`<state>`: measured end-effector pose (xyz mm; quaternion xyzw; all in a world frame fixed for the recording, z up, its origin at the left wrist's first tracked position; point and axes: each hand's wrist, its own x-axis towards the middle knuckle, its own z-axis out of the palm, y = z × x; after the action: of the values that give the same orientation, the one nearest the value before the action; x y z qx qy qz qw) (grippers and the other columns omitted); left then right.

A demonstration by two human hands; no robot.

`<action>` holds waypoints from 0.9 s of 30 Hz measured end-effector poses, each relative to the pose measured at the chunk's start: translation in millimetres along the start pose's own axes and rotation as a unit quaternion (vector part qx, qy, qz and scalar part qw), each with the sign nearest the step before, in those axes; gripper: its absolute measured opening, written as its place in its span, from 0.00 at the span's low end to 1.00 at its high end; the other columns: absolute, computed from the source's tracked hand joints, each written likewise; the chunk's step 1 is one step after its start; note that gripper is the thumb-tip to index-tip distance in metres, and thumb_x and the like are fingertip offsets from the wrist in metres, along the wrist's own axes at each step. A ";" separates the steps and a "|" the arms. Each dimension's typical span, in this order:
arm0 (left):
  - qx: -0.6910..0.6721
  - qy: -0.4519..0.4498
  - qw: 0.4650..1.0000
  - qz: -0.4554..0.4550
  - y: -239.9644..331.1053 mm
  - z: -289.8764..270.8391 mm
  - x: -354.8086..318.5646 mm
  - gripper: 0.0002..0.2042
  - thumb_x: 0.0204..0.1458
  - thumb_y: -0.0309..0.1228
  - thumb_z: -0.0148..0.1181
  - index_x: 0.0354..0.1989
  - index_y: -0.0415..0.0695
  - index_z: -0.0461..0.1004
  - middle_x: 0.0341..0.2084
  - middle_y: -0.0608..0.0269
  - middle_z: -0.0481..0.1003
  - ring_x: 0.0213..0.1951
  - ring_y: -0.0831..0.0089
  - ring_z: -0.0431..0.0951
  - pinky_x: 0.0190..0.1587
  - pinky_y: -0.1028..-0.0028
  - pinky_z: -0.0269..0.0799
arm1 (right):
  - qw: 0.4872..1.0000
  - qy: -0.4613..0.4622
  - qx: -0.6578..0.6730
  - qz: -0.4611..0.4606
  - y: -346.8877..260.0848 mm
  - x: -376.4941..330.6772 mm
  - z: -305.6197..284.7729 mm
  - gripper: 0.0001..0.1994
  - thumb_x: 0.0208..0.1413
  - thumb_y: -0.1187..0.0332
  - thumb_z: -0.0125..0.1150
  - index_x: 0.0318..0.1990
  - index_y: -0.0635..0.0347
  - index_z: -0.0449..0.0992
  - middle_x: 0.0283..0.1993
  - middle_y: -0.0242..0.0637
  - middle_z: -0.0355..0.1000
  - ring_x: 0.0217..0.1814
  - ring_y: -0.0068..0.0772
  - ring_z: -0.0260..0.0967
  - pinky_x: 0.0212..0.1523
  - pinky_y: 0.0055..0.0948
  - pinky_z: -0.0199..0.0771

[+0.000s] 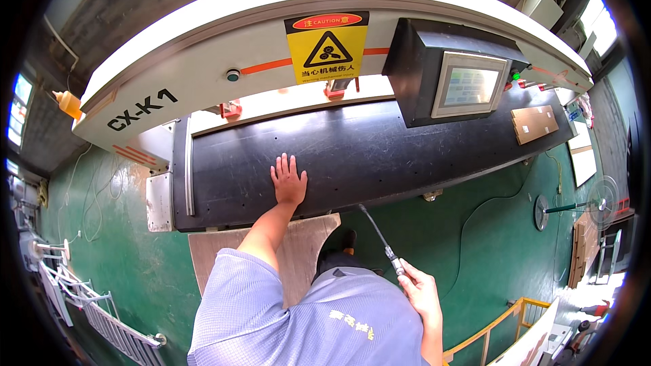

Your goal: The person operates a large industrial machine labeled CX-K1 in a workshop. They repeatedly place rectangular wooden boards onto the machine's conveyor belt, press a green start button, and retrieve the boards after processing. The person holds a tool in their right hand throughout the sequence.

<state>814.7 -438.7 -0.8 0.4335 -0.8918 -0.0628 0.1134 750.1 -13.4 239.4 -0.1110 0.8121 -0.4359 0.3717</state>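
While left hand [289, 180] lies flat on black bed [352, 156], right hand [422, 293] grips air nozzle [380, 236], pointing up-left.

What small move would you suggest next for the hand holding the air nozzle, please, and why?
Probably swing the right hand and its air nozzle up toward the black machine bed: the nozzle tip sits just below the bed's edge, and the left hand lies flat on it.
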 end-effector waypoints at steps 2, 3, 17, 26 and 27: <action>-0.001 -0.001 1.000 -0.001 0.7 -0.9 0.7 0.33 0.61 0.47 0.54 0.72 0.46 0.58 0.74 0.53 0.53 0.76 0.56 0.48 0.75 0.50 0.39 | 1.000 -0.001 0.002 -0.004 2.1 0.7 -0.3 0.24 0.57 0.76 0.67 0.62 0.54 0.77 0.30 0.28 0.75 0.24 0.14 0.62 0.27 0.21 0.68; -0.001 -0.002 1.000 0.000 0.9 -0.7 0.5 0.33 0.61 0.47 0.54 0.72 0.46 0.59 0.74 0.53 0.53 0.76 0.56 0.48 0.75 0.50 0.39 | 1.000 -0.001 0.002 -0.006 3.0 0.8 -0.4 0.24 0.57 0.75 0.67 0.62 0.54 0.77 0.30 0.29 0.75 0.24 0.14 0.62 0.27 0.21 0.68; -0.004 -0.007 1.000 -0.007 -2.1 -0.6 -0.1 0.33 0.61 0.47 0.54 0.72 0.47 0.58 0.74 0.53 0.53 0.76 0.57 0.48 0.76 0.50 0.38 | 0.999 -0.016 -0.025 -0.026 -3.9 2.7 -1.4 0.24 0.56 0.76 0.67 0.62 0.58 0.76 0.51 0.45 0.81 0.50 0.27 0.79 0.54 0.27 0.76; -0.014 -0.006 1.000 -0.005 2.3 -5.9 0.3 0.32 0.61 0.46 0.55 0.71 0.46 0.60 0.74 0.53 0.53 0.76 0.57 0.48 0.75 0.50 0.39 | 0.999 -0.024 -0.044 -0.021 -5.4 5.7 -0.5 0.23 0.56 0.77 0.66 0.61 0.58 0.77 0.52 0.46 0.81 0.49 0.27 0.79 0.53 0.27 0.76; -0.012 -0.005 1.000 -0.005 1.1 -5.2 -0.1 0.32 0.61 0.46 0.55 0.71 0.46 0.60 0.74 0.53 0.53 0.76 0.57 0.48 0.75 0.50 0.39 | 0.999 -0.024 -0.043 -0.023 -5.3 6.1 -0.3 0.23 0.56 0.77 0.66 0.61 0.58 0.77 0.52 0.46 0.81 0.49 0.27 0.79 0.53 0.27 0.76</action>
<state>815.3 -438.1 4.5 0.4360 -0.8894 -0.0763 0.1143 744.9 -19.5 240.6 -0.1560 0.8182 -0.4063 0.3758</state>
